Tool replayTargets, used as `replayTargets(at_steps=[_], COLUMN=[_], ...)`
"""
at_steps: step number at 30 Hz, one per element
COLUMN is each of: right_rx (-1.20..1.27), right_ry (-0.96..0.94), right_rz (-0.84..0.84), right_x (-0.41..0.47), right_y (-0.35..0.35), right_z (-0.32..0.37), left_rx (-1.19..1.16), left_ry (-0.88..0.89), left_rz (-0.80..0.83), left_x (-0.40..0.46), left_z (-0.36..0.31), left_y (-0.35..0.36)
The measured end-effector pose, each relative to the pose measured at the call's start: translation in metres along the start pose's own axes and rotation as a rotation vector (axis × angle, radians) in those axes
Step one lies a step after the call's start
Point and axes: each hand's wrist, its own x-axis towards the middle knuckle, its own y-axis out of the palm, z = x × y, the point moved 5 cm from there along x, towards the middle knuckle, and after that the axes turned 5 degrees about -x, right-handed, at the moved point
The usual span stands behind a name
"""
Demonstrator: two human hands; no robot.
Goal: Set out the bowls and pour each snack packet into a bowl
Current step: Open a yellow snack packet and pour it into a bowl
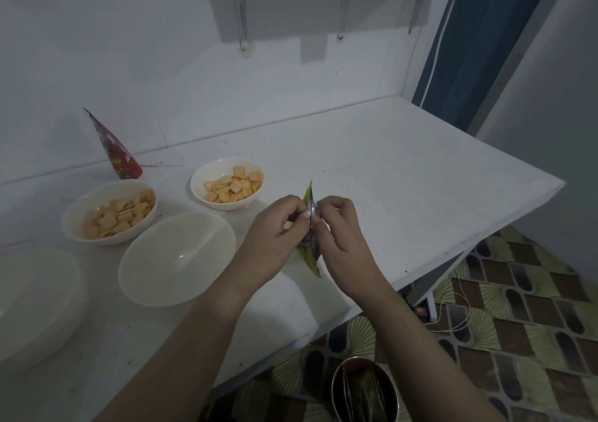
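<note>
The task looks a little past the middle. Four bowls are already set out on the white tabletop (pixel 404 169). Two of them hold orange square snacks: the far filled bowl (pixel 227 183) at about 11 o'clock from the hands, and the left filled bowl (pixel 109 212) at about 9 o'clock. A red packet (pixel 117 151) stands near the wall at about 10 o'clock, just behind the left filled bowl; I cannot tell if it is full or already emptied.

Two bowls have nothing in them yet: the empty bowl (pixel 176 258), just beside the left forearm at about 8 o'clock, and another pale bowl (pixel 35 298) at the left edge of the view, only partly visible.

The step in hand seems to be the opening of a packet. The yellow-green packet (pixel 310 247) is held in the air over the near part of the tabletop, between both hands. The left hand (pixel 275 234) pinches its top edge with curled fingers, and the right hand (pixel 339 237) pinches the same edge from the other side, so the fingertips almost meet. It does not look torn open yet, though the hands hide much of the edge.

What is left, in my judgement: to tear this packet, pour it into the empty bowl, and then fill the last bowl. A metal container (pixel 364 389) on the patterned floor at 6 o'clock seems to hold more packets, but this is dark and unclear.
</note>
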Motion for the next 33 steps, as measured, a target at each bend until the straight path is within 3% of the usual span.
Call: replayTargets(at_steps=[5, 12, 19, 23, 29, 33], right_rx=[0.077, 0.025, -0.147, -0.185, -0.159, -0.151], right_ry=[0.036, -0.038, -0.155, -0.148, -0.072, -0.062], right_rz=[0.122, 0.136, 0.026, 0.019, 0.047, 0.078], right_x=[0.005, 0.007, 0.012, 0.014, 0.013, 0.013], right_y=[-0.007, -0.010, -0.014, -0.015, -0.015, -0.012], right_z=[0.003, 0.004, 0.015, 0.012, 0.009, 0.009], left_rx=[-0.015, -0.120, -0.131, -0.025, 0.430, 0.404], left_ry=[0.007, -0.062, -0.064, -0.029, 0.082, 0.065], left_rz=[-0.010, -0.025, -0.047, -0.079, -0.003, 0.012], left_x=[-0.001, -0.003, 0.002, 0.003, 0.006, 0.008], left_z=[0.001, 0.006, 0.006, 0.003, -0.011, -0.011], left_y=[0.001, 0.004, 0.004, 0.002, 0.001, 0.003])
